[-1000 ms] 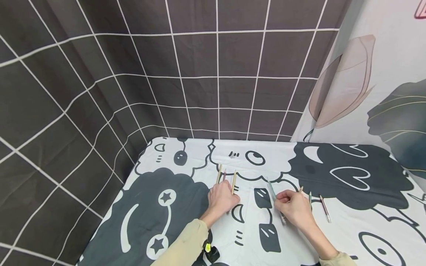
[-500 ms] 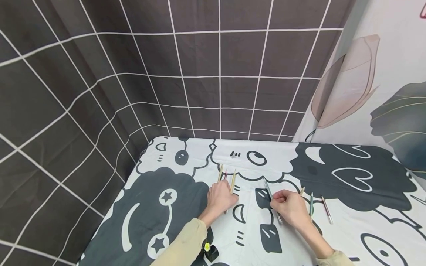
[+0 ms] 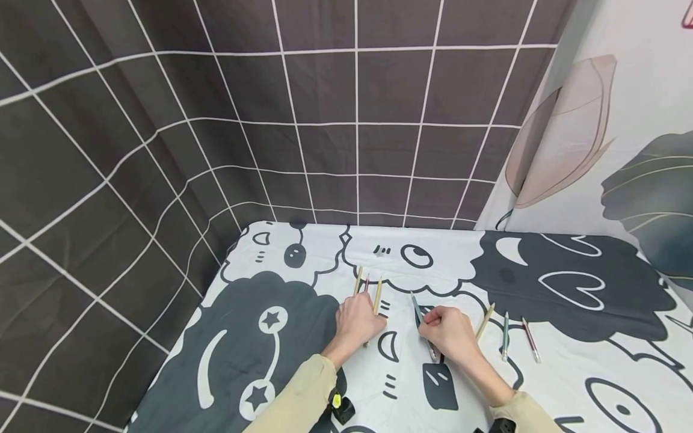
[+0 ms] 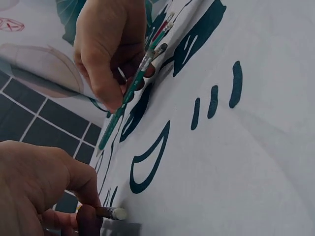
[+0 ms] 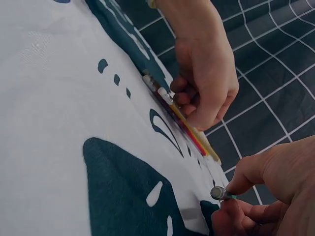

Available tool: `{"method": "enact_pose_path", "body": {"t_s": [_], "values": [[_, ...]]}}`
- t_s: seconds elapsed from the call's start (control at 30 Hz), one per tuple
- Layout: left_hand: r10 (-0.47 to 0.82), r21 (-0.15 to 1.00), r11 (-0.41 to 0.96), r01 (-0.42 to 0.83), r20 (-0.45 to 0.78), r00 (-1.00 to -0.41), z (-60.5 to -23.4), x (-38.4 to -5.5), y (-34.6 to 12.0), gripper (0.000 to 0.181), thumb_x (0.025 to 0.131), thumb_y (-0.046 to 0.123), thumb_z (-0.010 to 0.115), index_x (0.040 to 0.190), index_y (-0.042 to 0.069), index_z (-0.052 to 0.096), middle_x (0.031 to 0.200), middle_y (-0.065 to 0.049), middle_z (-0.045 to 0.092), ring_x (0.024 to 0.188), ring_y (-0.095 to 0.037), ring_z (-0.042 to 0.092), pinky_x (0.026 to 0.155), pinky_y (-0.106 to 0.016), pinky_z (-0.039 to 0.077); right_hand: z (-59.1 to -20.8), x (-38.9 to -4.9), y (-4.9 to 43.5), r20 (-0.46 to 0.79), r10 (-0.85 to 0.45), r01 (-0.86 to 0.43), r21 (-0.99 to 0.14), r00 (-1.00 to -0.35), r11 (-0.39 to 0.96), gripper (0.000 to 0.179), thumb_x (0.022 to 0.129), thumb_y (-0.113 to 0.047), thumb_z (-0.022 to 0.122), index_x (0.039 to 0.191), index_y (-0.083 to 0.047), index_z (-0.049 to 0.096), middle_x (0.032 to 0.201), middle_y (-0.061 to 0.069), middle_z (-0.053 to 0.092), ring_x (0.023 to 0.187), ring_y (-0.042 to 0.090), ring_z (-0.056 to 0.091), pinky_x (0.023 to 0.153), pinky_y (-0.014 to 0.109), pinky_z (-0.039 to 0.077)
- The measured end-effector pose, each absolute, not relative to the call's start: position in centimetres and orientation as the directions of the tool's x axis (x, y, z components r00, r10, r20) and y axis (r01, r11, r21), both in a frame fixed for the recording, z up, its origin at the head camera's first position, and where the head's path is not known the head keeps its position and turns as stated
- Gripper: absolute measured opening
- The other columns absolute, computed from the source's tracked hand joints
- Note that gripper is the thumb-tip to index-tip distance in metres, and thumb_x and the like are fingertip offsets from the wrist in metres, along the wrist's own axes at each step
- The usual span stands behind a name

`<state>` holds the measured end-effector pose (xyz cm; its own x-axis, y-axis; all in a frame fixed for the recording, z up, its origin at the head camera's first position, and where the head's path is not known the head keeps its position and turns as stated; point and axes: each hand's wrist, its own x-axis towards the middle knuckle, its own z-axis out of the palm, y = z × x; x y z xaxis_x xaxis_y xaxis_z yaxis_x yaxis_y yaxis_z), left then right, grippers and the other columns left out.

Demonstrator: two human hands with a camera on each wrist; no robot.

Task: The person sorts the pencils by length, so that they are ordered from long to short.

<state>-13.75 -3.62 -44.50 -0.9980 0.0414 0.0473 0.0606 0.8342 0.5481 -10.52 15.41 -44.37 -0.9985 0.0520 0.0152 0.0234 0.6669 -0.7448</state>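
My left hand (image 3: 357, 322) pinches a yellow pencil (image 3: 377, 296) low over the cloth; its white eraser end (image 4: 118, 213) pokes out past the fingers in the left wrist view. Next to that hand lie a second yellow pencil (image 3: 358, 281) and a red pencil (image 3: 366, 283), partly hidden behind the hand. My right hand (image 3: 449, 332) grips a green pencil (image 3: 416, 308) between thumb and fingers, tip slanting away and to the left. A gap of bare cloth separates the two hands. In the right wrist view the green pencil's eraser end (image 5: 218, 192) faces the camera.
To the right of my right hand, a yellow pencil (image 3: 485, 320), a green pencil (image 3: 505, 337) and a dark red pencil (image 3: 531, 340) lie apart on the patterned cloth (image 3: 390, 415). A dark gridded curtain (image 3: 325, 150) hangs behind the far edge.
My right hand has moved left with the green pencil, closer to the left hand, baring more of the yellow and green pencils on the right. The left hand has hardly moved.
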Motion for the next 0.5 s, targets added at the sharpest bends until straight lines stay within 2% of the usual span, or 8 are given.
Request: {"method": "enact_pose_path", "body": {"t_s": [0.5], "values": [[0.046,0.478,0.877,0.05,0.02,-0.999,-44.3,-13.9,-3.7,0.029,0.067,0.01,0.073,0.055,0.016,0.047,0.05,0.001,0.048,0.049,-0.018,0.048,0.047,-0.034,0.037,-44.5,-11.8,13.4,0.003,0.032,0.019,-0.74,-0.999,0.672,0.004,0.072,-0.003,0.069,0.073,-0.003,0.065,0.059,-0.002,0.058,0.052,0.013,0.052,0.05,0.028,0.042]]}}
